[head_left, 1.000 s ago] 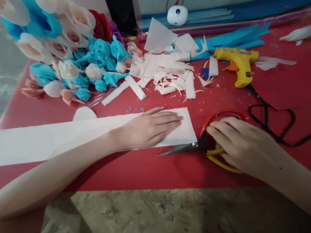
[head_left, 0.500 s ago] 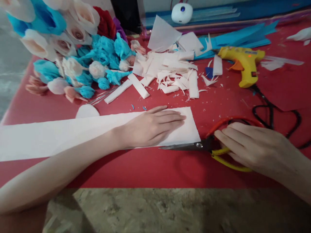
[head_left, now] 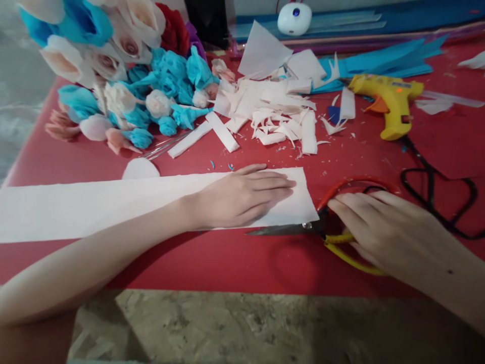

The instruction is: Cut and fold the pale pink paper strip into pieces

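Note:
A long strip of white paper (head_left: 98,202) lies across the red table, running out of view at the left. My left hand (head_left: 246,194) rests flat on it near its right end, fingers stretched out. In my right hand (head_left: 375,222) is a pair of scissors (head_left: 314,226) with dark blades and handles wrapped in red and yellow. The blades point left along the strip's near edge, by its right corner, and look closed. Part of the handles is hidden behind my fingers.
Paper flowers (head_left: 151,96) fill the back left, beside a heap of white paper scraps (head_left: 273,106). A yellow glue gun (head_left: 394,101) with a black cord (head_left: 428,192) lies at the right. Blue paper (head_left: 382,60) and a white rounded device (head_left: 294,19) are behind. The table edge (head_left: 242,291) is near.
The view has shifted slightly, so the background sits further right. The scissors and my right hand have moved a little left relative to the strip; my left hand stays on the paper.

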Motion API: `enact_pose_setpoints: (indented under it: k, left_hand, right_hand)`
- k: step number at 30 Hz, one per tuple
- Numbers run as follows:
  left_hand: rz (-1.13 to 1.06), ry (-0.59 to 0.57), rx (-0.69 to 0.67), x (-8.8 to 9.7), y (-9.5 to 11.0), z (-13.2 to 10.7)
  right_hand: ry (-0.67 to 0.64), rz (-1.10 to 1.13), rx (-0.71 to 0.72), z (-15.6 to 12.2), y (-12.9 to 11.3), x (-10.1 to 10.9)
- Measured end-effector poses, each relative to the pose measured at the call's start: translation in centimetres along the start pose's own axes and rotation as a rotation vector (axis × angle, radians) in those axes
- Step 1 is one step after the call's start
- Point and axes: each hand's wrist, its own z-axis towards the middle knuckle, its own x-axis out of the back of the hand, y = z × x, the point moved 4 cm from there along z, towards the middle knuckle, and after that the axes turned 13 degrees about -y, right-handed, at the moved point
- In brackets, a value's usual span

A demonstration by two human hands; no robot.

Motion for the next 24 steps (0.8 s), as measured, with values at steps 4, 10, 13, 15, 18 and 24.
enact_pose_setpoints:
  k: [4, 10, 13, 15, 18, 24]
  left_hand:
    - [0.033, -0.003, -0.011, -0.12, -0.01, -0.03]
    - [0.037, -0.009, -0.028, -0.2, -0.06, -0.07]
    - [0.045, -0.01, -0.026, -0.2, -0.06, -0.07]
    - [0.045, -0.005, -0.03, -0.15, 0.0, -0.06]
    - [0.037, -0.001, -0.032, -0.07, 0.06, -0.03]
    - [0.035, 0.002, -0.034, -0.1, 0.04, -0.06]
  right_hand:
    - [-0.003, 0.012, 0.031, 0.56, -0.23, 0.27]
    - [0.051, 0.03, 0.081, 0.46, -0.29, 0.18]
    - [0.059, 0.03, 0.111, 0.24, -0.1, 0.16]
    - [0.071, 0.039, 0.133, 0.05, 0.02, 0.31]
    - [0.079, 0.06, 0.145, -0.14, 0.09, 0.56]
    - [-0.037, -0.016, 0.081, 0.21, -0.65, 0.34]
